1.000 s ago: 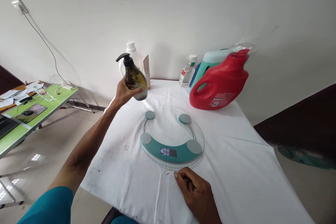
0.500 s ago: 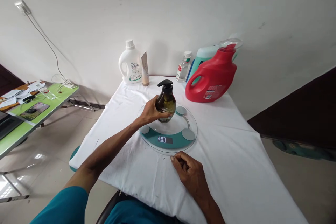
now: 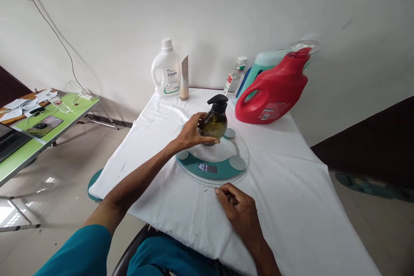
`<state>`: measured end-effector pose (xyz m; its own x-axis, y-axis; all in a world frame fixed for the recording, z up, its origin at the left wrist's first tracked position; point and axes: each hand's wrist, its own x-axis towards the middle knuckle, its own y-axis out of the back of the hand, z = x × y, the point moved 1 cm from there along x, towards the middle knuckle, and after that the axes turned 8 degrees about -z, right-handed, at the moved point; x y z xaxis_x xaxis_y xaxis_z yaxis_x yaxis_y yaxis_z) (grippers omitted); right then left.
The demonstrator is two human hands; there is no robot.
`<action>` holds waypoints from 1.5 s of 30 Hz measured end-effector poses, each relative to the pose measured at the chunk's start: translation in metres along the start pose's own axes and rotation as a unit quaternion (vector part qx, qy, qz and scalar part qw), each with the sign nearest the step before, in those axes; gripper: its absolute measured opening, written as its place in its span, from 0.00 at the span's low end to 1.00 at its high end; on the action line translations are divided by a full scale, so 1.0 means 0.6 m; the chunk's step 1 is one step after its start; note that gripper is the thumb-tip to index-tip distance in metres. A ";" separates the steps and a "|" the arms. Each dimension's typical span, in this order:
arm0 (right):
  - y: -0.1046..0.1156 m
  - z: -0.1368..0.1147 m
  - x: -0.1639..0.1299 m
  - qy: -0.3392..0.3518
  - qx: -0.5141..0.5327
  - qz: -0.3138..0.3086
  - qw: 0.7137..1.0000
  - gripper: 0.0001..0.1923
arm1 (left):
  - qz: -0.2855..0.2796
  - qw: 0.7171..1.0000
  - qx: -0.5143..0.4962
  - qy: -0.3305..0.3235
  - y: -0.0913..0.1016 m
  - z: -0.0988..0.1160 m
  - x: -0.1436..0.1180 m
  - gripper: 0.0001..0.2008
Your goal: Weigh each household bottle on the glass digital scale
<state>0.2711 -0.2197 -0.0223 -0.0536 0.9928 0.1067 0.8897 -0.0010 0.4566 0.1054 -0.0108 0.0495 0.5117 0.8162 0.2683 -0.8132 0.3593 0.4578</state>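
Note:
A dark green pump bottle [image 3: 214,126] with a black pump head leans slightly to the right over the round glass scale [image 3: 194,171]. My left hand [image 3: 191,133] grips its lower body from the left, thumb across the front. Whether its base touches the glass is hard to tell. Lit digits, too blurred to read, show on the display [image 3: 208,168]. My right hand [image 3: 238,207] rests on the cloth just in front of the scale, fingers loosely curled with nothing visible in them.
At the back of the white-clothed table [image 3: 284,189] stand a white detergent bottle [image 3: 167,71], a beige tube [image 3: 184,82], a clear bottle [image 3: 233,81], a teal jug [image 3: 263,61] and a red jug [image 3: 274,95]. A green desk [image 3: 69,116] is to the left.
The pump bottle, in my left hand, has tipped and shifted a little to the right. The scale's display no longer shows the earlier zeros. The camera view has shifted slightly.

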 end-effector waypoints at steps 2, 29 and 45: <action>-0.001 0.001 0.001 -0.005 -0.001 -0.001 1.000 0.22 | 0.048 0.999 -0.024 -0.003 0.024 -0.015 -0.012 0.39; -0.002 0.000 0.000 -0.046 0.020 0.002 0.999 0.24 | 0.287 0.939 -0.084 0.170 0.089 -0.163 -0.058 0.15; 0.000 -0.004 0.002 -0.042 0.018 -0.003 0.999 0.25 | 0.291 0.939 -0.067 0.171 0.088 -0.158 -0.059 0.14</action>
<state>0.2698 -0.2188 -0.0202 -0.0222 0.9993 0.0290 0.9050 0.0078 0.4254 0.0177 0.0223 -0.0163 -0.1305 0.9812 0.1424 -0.9667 -0.1578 0.2015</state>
